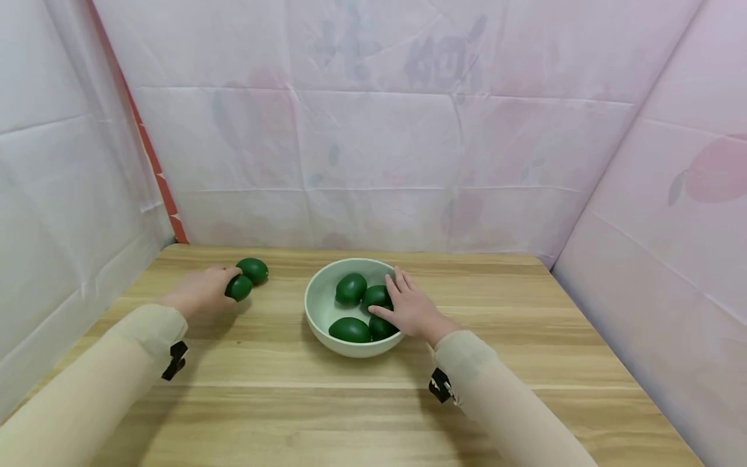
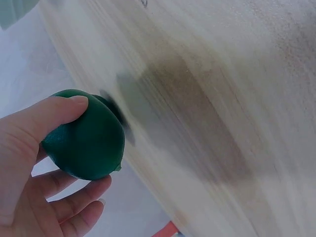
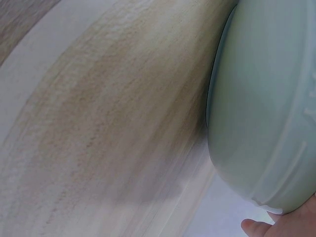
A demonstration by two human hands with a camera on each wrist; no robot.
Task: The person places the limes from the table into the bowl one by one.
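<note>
My left hand (image 1: 217, 287) grips a dark green lime-like fruit (image 1: 240, 288) at the back left of the wooden table (image 1: 350, 415). In the left wrist view the thumb (image 2: 59, 111) and curled fingers wrap that fruit (image 2: 89, 140), which is just above the wood. A second green fruit (image 1: 253, 270) lies on the table right behind it. A pale green bowl (image 1: 350, 351) at the centre holds several more green fruits (image 1: 351, 288). My right hand (image 1: 390, 299) lies over the bowl's right rim with straight fingers touching the fruits inside. The right wrist view shows the bowl's outer wall (image 3: 266, 108) and one fingertip (image 3: 256, 228).
Pale pink and white sheeting (image 1: 373, 130) walls in the table at the back and on both sides. Bare wood stretches in front of the bowl and to its right.
</note>
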